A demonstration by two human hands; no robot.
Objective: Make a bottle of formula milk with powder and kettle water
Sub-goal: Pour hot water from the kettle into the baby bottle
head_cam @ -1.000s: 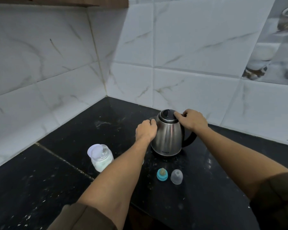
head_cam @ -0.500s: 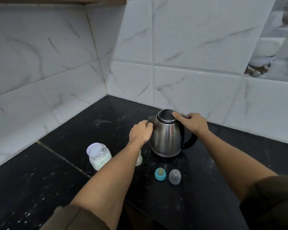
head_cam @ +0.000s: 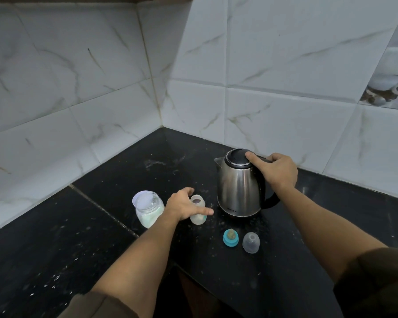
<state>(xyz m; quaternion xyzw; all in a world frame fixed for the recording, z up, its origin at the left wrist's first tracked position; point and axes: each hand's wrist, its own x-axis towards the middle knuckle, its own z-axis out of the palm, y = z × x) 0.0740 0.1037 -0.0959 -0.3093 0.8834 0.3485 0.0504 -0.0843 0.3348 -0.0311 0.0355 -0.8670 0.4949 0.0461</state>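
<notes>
A steel kettle (head_cam: 238,187) with a black lid stands on the black counter (head_cam: 101,237). My right hand (head_cam: 275,172) grips its black handle, thumb on the lid. Left of the kettle stands a small uncapped baby bottle (head_cam: 198,210). My left hand (head_cam: 184,205) is at the bottle's left side, fingers spread around it, thumb in front. A clear jar of white powder (head_cam: 148,208), lid off, sits further left. In front of the kettle lie a teal teat ring (head_cam: 230,237) and a clear cap (head_cam: 251,242).
White marble tiles (head_cam: 101,88) form a corner behind the counter. The counter's front edge cuts in below the teat ring. White specks are scattered over the black surface.
My left hand left the kettle's side and dropped down-left to the baby bottle, which is now uncovered. The right hand stays on the kettle handle.
</notes>
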